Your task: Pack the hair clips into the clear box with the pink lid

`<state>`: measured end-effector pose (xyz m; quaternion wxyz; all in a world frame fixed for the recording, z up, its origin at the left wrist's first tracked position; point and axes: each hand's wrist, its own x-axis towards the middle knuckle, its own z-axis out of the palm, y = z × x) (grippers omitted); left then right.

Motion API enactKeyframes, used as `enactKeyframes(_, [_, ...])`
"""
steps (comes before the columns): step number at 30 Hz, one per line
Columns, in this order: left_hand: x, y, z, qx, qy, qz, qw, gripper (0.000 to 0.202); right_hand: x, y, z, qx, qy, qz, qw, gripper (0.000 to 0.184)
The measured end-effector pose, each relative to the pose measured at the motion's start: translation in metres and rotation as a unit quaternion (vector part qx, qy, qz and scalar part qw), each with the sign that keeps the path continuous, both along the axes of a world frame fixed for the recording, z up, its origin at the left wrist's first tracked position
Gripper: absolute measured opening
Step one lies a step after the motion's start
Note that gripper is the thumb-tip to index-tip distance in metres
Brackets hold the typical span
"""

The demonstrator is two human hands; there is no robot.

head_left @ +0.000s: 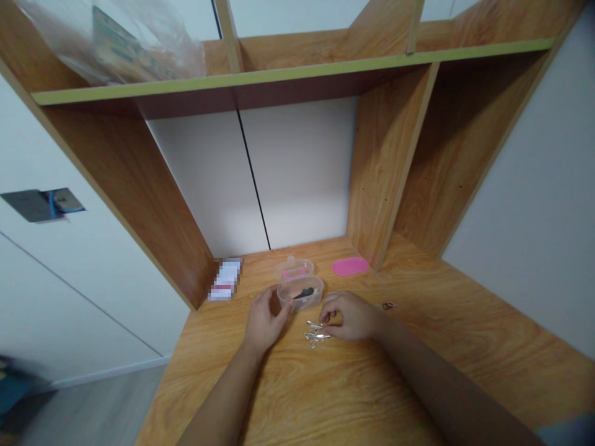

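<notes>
Wooden desk (279,396) set into a built-in shelf unit (383,167), seen from above.

Left hand (266,320): half curled, fingertips (289,304) touching the left side of a clear plastic tub (312,296), no firm grip visible.

Right hand (353,316): fingers drawn into a loose pinch, right of the tub; contents of the pinch cannot be told.

Inside the tub: slim dark object (304,293).

Just below the right hand: small heap of silver metal clips (316,333).

Far of the tub: clear lid with pink strip (292,269).

Far right: flat pink oval pad (350,266).

Right of the right hand: small dark loops (387,305), too small to identify.

Far left: blurred white packet (225,279).

Upper shelf, far left: clear plastic bag (139,49).
</notes>
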<state>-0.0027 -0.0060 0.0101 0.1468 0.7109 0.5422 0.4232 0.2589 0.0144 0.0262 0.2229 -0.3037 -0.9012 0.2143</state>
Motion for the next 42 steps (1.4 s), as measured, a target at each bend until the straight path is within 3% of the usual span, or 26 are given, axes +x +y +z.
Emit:
enactKeyframes(10, [0.000, -0.001, 0.001, 0.003, -0.013, -0.012, 1.000, 0.039, 0.003, 0.008, -0.007, 0.037, 0.034, -0.021, 0.999, 0.010])
enactKeyframes(15, [0.000, 0.000, 0.000, 0.003, -0.006, -0.011, 1.000, 0.038, 0.002, 0.004, -0.003, -0.011, 0.089, -0.012, 0.996, 0.010])
enactKeyframes(20, [0.000, 0.000, -0.002, 0.000, -0.005, -0.004, 1.000, 0.040, -0.003, -0.003, -0.004, -0.053, 0.081, 0.004, 0.995, 0.009])
enactKeyframes(35, [0.001, 0.000, -0.002, 0.012, -0.012, 0.000, 1.000, 0.038, 0.002, -0.003, 0.003, -0.059, 0.040, 0.030, 0.997, 0.026])
enactKeyframes(42, [0.000, 0.000, -0.001, 0.000, -0.003, -0.005, 1.000, 0.039, 0.003, -0.001, -0.003, -0.054, 0.031, 0.043, 0.997, 0.009])
